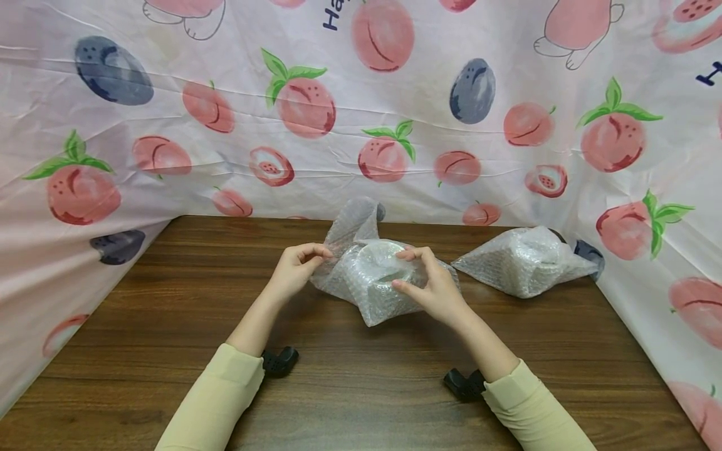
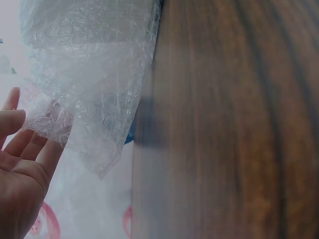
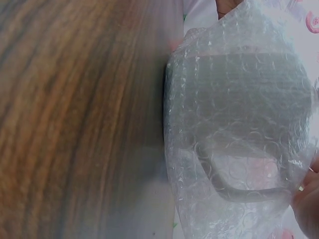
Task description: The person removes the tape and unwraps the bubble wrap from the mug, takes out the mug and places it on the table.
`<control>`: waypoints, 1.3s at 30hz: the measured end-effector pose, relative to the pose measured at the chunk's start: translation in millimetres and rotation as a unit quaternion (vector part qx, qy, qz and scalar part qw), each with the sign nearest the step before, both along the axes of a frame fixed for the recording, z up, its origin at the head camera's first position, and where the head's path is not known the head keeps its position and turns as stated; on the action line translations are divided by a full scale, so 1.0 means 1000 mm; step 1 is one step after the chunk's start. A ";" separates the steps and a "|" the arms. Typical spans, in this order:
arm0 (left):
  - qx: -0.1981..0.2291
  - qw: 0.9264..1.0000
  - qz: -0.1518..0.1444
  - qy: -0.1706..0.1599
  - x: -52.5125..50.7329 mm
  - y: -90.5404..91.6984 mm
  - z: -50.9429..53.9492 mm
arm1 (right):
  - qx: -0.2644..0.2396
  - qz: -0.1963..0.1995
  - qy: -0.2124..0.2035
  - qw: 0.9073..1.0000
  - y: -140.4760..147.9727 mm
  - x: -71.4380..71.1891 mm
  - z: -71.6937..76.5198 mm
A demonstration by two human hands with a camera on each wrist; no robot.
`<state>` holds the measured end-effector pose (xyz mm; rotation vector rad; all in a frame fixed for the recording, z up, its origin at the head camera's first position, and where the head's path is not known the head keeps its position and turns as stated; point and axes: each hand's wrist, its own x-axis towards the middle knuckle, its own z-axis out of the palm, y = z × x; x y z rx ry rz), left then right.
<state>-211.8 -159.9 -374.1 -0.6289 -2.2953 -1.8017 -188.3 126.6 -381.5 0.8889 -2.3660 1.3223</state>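
A mug (image 3: 239, 99) with a curved handle (image 3: 234, 191) shows through clear bubble wrap (image 1: 378, 307) in the right wrist view. The wrapped bundle rests on the table, its round rim facing up in the head view. My left hand (image 1: 296, 269) pinches a loose edge of the wrap at the bundle's left, thumb in front and fingers behind. At the right of the bundle, my right hand (image 1: 437, 288) has thumb and forefinger curved over the wrap near the rim. Only its fingertips enter the right wrist view, close to the handle.
Another bubble-wrapped bundle (image 1: 524, 263) sits at the back right of the brown wooden table (image 1: 361, 388); its contents are unclear. A fruit-print cloth (image 1: 338, 169) hangs behind and along both sides. Black wrist devices (image 1: 280, 362) are worn beneath both forearms.
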 end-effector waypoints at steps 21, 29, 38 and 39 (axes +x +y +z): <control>-0.109 0.993 0.028 -0.019 -0.025 -0.015 -0.028 | -0.057 0.034 0.107 0.992 -0.001 0.016 0.023; -0.123 0.991 0.013 -0.042 -0.025 -0.016 -0.029 | -0.053 0.003 0.097 0.994 0.004 0.015 0.024; -0.126 0.991 0.008 -0.049 -0.026 -0.018 -0.030 | -0.049 -0.036 0.098 0.993 0.013 0.005 0.020; -0.127 0.991 0.008 -0.050 -0.026 -0.018 -0.030 | -0.047 -0.040 0.095 0.994 0.016 0.000 0.016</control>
